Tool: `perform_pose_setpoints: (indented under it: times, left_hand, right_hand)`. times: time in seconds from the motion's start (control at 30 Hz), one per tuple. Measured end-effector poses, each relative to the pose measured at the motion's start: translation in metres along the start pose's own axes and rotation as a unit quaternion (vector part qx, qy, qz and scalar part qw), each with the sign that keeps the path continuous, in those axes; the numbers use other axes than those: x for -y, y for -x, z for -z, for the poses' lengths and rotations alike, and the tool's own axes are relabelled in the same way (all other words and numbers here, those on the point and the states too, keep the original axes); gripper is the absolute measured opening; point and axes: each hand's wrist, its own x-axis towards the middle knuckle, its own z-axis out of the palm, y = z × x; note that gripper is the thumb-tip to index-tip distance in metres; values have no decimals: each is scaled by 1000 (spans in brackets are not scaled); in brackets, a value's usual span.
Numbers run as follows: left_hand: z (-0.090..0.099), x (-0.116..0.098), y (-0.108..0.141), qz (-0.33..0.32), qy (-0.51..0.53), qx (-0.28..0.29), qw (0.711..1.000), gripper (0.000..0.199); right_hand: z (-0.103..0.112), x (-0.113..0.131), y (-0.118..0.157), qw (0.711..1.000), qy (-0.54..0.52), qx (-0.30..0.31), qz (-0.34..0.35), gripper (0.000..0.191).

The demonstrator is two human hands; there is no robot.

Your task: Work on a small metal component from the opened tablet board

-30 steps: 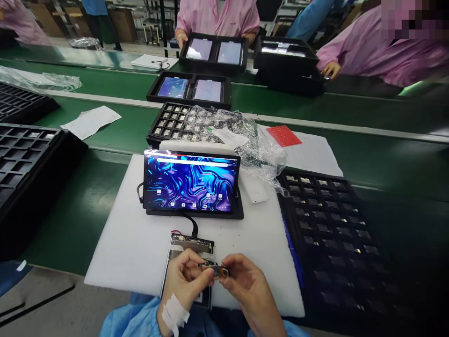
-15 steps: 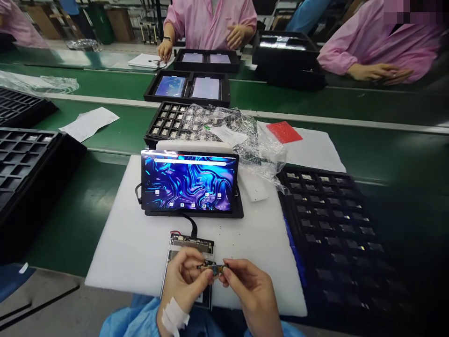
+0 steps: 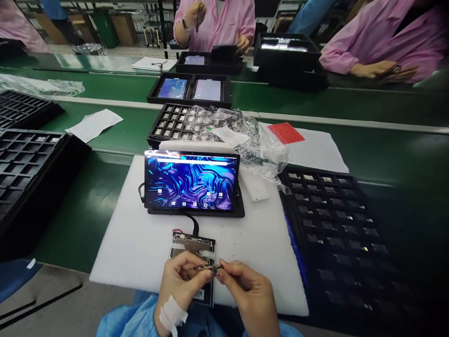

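My left hand (image 3: 184, 281), with white tape at the wrist, pinches one end of a small electronic part (image 3: 211, 268). The fingertips of my right hand (image 3: 247, 285) close on the other end. Both hands hold the part over an opened device with a bare circuit board (image 3: 191, 245), whose lower portion they partly cover. A black flat cable (image 3: 195, 225) runs from this board up towards a lit tablet (image 3: 191, 181) with a blue and purple swirl screen. The tablet leans on a black stand, on a white foam sheet (image 3: 122, 243).
Black compartment trays stand left (image 3: 24, 164) and right (image 3: 329, 215). Behind the tablet lie another tray (image 3: 170, 122), bubble wrap (image 3: 266, 152) and a red sheet (image 3: 286, 132). Across the green bench (image 3: 115, 96), people in pink work.
My hands have tilted the small part so it shows more edge-on, and my right fingertips are closer to the left ones. The person opposite has raised a hand and tilts up a dark panel.
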Motion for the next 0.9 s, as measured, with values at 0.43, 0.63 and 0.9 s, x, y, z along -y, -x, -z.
perform_pose_setpoints:
  times: [0.43,0.63,0.9]
  left_hand:
    - [-1,-7,3,26,10,-6,1000,46]
    - [-3,-4,8,9,21,-35,999,46]
    - [-7,1,14,-6,62,-33,998,39]
  right_hand:
    - [-8,4,17,999,36,-6,29,24]
    - [-14,-7,25,993,68,-40,83,28]
    - [-20,-11,33,997,30,-60,44,25]
